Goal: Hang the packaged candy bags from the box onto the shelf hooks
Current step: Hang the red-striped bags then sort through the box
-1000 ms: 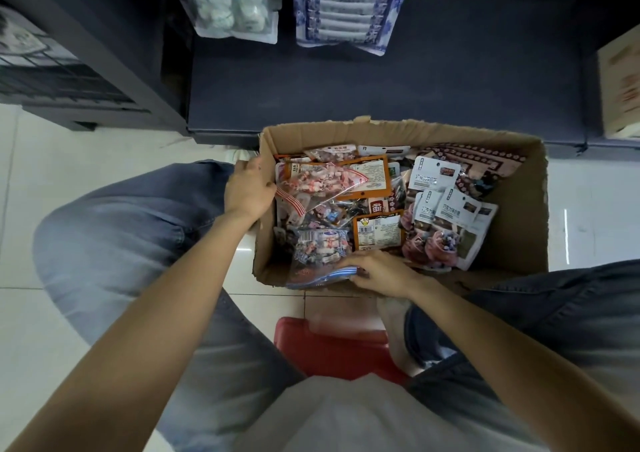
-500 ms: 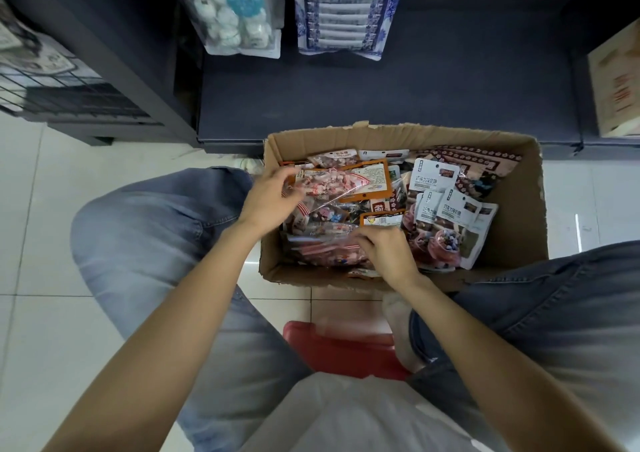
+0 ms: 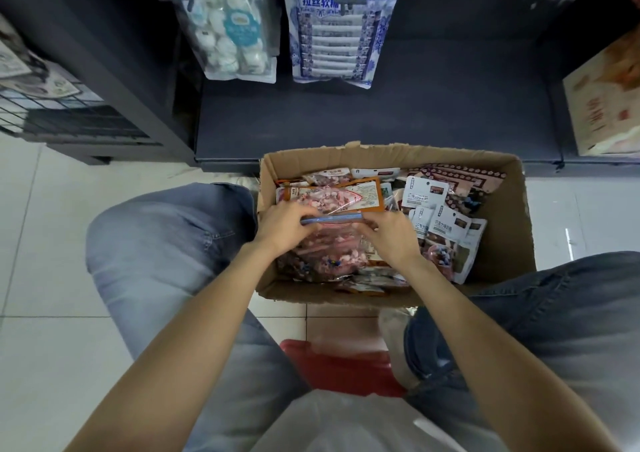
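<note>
An open cardboard box (image 3: 505, 240) stands on the floor between my knees, full of several candy bags. Over its left half, my left hand (image 3: 282, 226) and my right hand (image 3: 389, 231) together grip a clear bag of pink and white candies (image 3: 329, 247) by its blue top strip. Each hand pinches one end of that strip. White pouches (image 3: 427, 195) lie in the right half of the box. On the shelf hooks above hang a clear bag of white candies (image 3: 232, 32) and a blue and white bag (image 3: 334, 32).
A dark shelf base (image 3: 374, 119) runs behind the box. A wire rack (image 3: 52, 105) stands at the left and a pale carton (image 3: 602, 105) at the right. A red stool (image 3: 343, 368) sits under me on the tiled floor.
My right hand rose from the box's near edge to its middle and my left hand left the box wall; both now hold the clear candy bag's top. The camera tilted up toward the shelf.
</note>
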